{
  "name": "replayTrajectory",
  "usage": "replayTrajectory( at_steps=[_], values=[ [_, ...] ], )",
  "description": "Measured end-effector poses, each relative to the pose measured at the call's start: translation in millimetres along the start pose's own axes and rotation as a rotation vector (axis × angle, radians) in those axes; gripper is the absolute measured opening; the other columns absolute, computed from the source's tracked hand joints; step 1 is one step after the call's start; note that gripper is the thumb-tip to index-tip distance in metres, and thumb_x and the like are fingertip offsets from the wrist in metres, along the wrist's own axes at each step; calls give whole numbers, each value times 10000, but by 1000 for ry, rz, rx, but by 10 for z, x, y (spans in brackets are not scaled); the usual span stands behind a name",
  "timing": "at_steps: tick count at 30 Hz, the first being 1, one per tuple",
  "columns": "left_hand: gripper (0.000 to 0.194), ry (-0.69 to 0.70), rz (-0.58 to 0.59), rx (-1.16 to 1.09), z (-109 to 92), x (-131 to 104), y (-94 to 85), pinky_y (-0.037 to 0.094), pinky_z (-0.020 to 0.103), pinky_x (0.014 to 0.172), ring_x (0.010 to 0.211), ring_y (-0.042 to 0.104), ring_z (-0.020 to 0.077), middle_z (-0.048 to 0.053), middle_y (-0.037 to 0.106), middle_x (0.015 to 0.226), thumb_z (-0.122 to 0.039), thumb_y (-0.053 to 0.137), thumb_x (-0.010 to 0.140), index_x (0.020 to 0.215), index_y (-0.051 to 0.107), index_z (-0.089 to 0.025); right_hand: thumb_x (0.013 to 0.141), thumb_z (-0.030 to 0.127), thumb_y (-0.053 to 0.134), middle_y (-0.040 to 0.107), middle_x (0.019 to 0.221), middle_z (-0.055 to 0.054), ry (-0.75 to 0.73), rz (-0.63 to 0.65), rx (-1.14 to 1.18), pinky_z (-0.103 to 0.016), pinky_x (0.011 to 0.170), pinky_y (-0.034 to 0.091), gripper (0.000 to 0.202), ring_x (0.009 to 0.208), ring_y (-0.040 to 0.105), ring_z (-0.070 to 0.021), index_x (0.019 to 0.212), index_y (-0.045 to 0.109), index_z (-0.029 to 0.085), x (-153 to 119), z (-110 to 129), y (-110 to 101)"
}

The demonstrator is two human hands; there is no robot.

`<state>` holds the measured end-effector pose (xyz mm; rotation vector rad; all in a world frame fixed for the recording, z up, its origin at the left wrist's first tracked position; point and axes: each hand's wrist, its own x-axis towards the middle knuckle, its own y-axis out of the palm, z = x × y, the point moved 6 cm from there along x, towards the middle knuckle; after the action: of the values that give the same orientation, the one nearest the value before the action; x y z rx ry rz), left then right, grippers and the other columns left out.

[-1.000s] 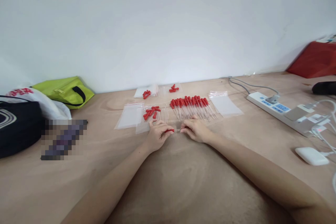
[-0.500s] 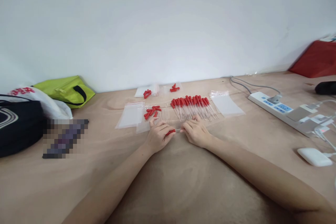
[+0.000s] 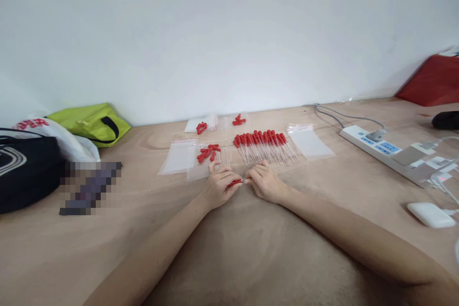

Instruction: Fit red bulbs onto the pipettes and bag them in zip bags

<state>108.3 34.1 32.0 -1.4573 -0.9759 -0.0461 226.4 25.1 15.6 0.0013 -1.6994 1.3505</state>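
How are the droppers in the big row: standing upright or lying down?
Lying down: the droppers rest side by side, their red bulbs toward the wall and their clear tubes pointing away from it.

Home-like room from where I stand; could be an office, can't confirm. Plain wall (image 3: 229, 33), wooden table (image 3: 222, 258) against it, lime bag (image 3: 91, 122), black bag (image 3: 28, 177), white bag (image 3: 77, 141) left; power strip (image 3: 386, 149), charger (image 3: 409, 154), white gadget (image 3: 430, 214) right.

Smooth, matt, rubbery red bulb (image 3: 234, 183)
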Motion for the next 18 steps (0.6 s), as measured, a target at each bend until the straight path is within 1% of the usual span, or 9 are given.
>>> replayTrajectory(
  at_steps=[4, 8, 10, 11, 12, 14, 16, 18],
  values=[
    [124, -38, -15, -20, 58, 24, -13, 237, 398, 940, 714, 594, 150, -23, 686, 690, -289, 528, 816, 775, 620, -216, 909, 255, 336, 592, 693, -46, 44, 43, 3, -277, 677, 274, 274, 654, 477, -139, 755, 527, 133, 45, -38, -12],
    [139, -78, -62, 22, 145, 20, -84, 206, 413, 942, 731, 590, 159, -29, 691, 700, -343, 538, 814, 816, 638, -246, 888, 257, 381, 611, 730, -52, 60, 133, -88, -303, 704, 249, 244, 748, 479, -164, 769, 563, 148, 94, -23, -77],
    [177, -128, -81, 80, 218, 4, -135, 208, 412, 931, 809, 584, 180, -6, 694, 799, -374, 555, 797, 904, 629, -253, 873, 238, 392, 619, 744, -55, 96, 175, -140, -315, 703, 233, 228, 772, 474, -175, 769, 579, 159, 102, -53, -120],
    [233, -173, -96, 118, 269, -7, -167, 218, 409, 919, 864, 573, 195, 15, 686, 881, -387, 569, 782, 964, 612, -249, 864, 231, 395, 623, 752, -57, 144, 188, -157, -318, 703, 228, 223, 775, 475, -178, 770, 585, 161, 104, -101, -145],
    [296, -232, -114, 159, 329, -21, -203, 233, 405, 903, 917, 558, 211, 38, 666, 963, -396, 581, 767, 1018, 591, -240, 854, 231, 400, 629, 761, -60, 217, 191, -168, -319, 706, 227, 219, 778, 478, -180, 771, 591, 163, 106, -178, -174],
    [356, -375, -157, 239, 461, -56, -276, 263, 396, 869, 982, 526, 235, 67, 624, 1059, -387, 592, 752, 1068, 562, -227, 834, 253, 415, 640, 774, -62, 433, 171, -183, -322, 723, 229, 215, 787, 494, -188, 778, 603, 167, 102, -412, -242],
    [299, -508, -188, 299, 576, -94, -326, 276, 392, 846, 986, 517, 241, 64, 618, 1050, -346, 588, 752, 1028, 576, -231, 816, 284, 423, 649, 771, -65, 693, 136, -207, -330, 740, 238, 227, 803, 516, -203, 785, 619, 173, 81, -696, -306],
    [228, -591, -191, 332, 648, -122, -339, 274, 396, 842, 978, 513, 242, 53, 621, 1020, -308, 590, 747, 964, 598, -236, 806, 301, 415, 656, 763, -71, 916, 121, -235, -341, 745, 252, 253, 810, 539, -217, 787, 634, 176, 59, -939, -337]
  ],
)
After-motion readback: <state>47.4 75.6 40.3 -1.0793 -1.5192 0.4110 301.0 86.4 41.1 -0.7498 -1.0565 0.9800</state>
